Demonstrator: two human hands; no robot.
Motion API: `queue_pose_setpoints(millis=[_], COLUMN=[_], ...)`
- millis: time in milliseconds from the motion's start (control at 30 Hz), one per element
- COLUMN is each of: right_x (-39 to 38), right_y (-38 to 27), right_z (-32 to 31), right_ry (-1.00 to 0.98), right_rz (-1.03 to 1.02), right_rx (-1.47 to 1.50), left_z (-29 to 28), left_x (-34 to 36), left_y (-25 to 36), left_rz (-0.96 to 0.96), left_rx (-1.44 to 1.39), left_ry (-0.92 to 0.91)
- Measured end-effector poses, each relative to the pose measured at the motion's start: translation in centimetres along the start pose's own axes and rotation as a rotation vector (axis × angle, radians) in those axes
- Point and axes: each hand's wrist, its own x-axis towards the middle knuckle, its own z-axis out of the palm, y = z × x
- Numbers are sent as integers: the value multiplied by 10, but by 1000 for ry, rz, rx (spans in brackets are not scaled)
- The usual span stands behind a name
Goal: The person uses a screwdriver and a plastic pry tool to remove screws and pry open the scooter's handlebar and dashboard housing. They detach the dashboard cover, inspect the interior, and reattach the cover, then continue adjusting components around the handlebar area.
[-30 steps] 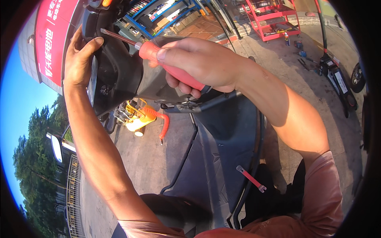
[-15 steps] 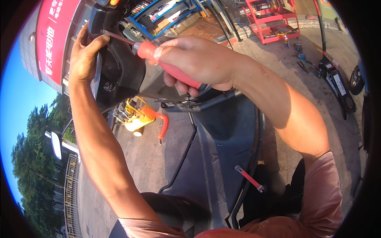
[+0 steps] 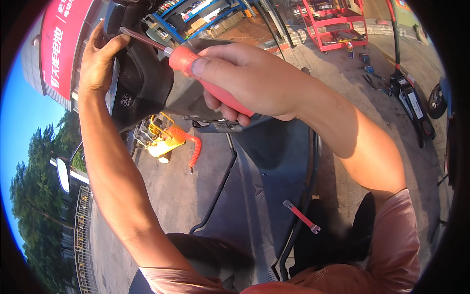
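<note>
My right hand (image 3: 249, 81) is closed around the red handle of a screwdriver (image 3: 185, 60). Its metal shaft points up and left, with the tip close to my left thumb; whether the tip touches the panel I cannot tell. My left hand (image 3: 97, 63) grips the edge of a black front panel (image 3: 147, 81) of a scooter, thumb on the near face and fingers partly hidden behind it. Below my hands spreads the scooter's dark footboard (image 3: 259, 161). A red pry bar with forked metal-coloured ends (image 3: 302, 216) lies by its right edge.
Left of the scooter stands a yellow air compressor (image 3: 166, 143) with a coiled orange hose (image 3: 196, 149). A red tool cart (image 3: 335, 20), blue shelves (image 3: 208, 24) and a black floor jack (image 3: 410, 105) are beyond. A scooter mirror (image 3: 63, 175) sticks out left.
The screwdriver's tip has shifted up and left and now shows plainly beside my left thumb. The whole view has tilted slightly; both hands keep their grips.
</note>
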Motion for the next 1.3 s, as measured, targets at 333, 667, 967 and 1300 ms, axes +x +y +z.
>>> queue_pose_setpoints(millis=[333,667,967,1300], right_x=[-16,1,-4,-13], right_y=[31,52,72,46], right_z=[-15,-9,-1,-14], right_ry=[33,-12,25,-25], right_rz=[-57,41,31,-16], right_rx=[-122,-47,87,61], left_z=[-28,-30,-7,6], left_x=[14,13,-3,-7], left_y=[-13,-12,5,0], left_rz=[-67,-40,-1,20], left_rx=[30,107,90,85], left_ry=[-55,-75,17,89])
